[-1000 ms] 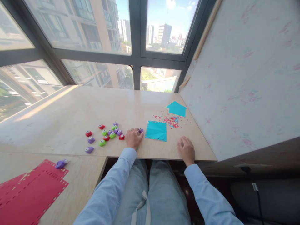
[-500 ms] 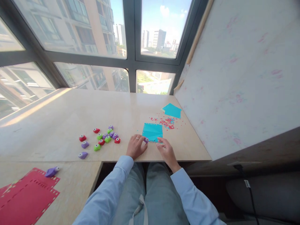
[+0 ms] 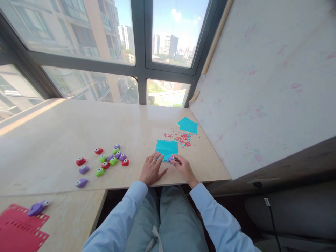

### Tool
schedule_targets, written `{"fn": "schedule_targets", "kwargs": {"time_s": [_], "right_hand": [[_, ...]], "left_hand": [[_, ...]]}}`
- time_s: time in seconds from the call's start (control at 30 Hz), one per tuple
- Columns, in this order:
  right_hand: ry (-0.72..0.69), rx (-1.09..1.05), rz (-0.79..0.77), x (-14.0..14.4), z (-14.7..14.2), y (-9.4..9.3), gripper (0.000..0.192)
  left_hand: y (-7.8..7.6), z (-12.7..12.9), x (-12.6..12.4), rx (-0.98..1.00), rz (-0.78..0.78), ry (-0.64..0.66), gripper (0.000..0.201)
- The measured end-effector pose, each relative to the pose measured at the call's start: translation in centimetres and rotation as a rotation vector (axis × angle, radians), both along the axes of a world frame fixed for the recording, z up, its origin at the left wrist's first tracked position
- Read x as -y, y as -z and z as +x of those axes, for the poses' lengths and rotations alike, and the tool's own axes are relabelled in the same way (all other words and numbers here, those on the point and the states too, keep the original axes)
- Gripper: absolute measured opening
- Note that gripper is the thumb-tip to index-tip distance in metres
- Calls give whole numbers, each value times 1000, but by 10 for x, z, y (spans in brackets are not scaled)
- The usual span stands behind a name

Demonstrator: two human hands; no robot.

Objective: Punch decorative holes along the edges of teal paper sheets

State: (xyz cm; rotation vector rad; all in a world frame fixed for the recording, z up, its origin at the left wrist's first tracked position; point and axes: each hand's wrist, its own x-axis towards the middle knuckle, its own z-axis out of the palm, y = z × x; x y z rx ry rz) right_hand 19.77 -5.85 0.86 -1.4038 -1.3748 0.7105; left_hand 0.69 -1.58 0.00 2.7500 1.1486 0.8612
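Left hand (image 3: 153, 169) flat, fingers spread on table (image 3: 65, 133), right hand (image 3: 183, 166) pinching purple punch (image 3: 171, 159) at teal paper (image 3: 166, 148) edge

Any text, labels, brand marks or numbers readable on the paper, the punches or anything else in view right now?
None can be read.
The small punch under the right hand: no lettering visible.
The blue paper by the left hand: plain.
The loose punches: too small to show any marking.
The tag on the black cable: too small to read.
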Motion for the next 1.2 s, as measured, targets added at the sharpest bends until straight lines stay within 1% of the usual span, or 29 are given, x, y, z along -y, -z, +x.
{"fn": "schedule_targets", "kwargs": {"time_s": [0.07,0.17,0.27,0.37,0.47,0.6,0.77,0.87,0.93,1.0,1.1,1.13,1.2], "right_hand": [[53,-40,-49,-4,18,1,36],[91,-36,-88,-10,48,4,40],[94,63,-54,-16,73,6,34],[74,165,-6,-22,84,7,29],[61,216,24,-27,83,8,27],[55,233,67,-32,74,13,26],[99,244,101,-33,69,20,26],[132,232,83,-31,70,20,28],[145,257,84,-30,69,19,28],[146,304,97,-29,69,19,27],[155,360,101,-28,68,19,28],[166,370,98,-28,68,19,29],[186,383,96,-29,69,21,30]], "left_hand": [[1,3,-2,-37,-25,6,53],[3,7,-5,-77,-92,6,51],[5,8,-7,-73,-139,-13,45],[5,7,-6,-53,-146,-21,43],[6,6,-5,-26,-150,-35,40],[7,4,-5,18,-153,-62,37],[5,3,-7,52,-117,-124,47],[1,8,-8,58,-116,-126,45],[-3,16,-8,64,-106,-133,44],[-6,26,-9,61,-103,-109,46],[-5,41,-12,30,-131,-12,55],[-4,44,-13,20,-148,8,55],[-1,49,-15,13,-187,18,49]]}}
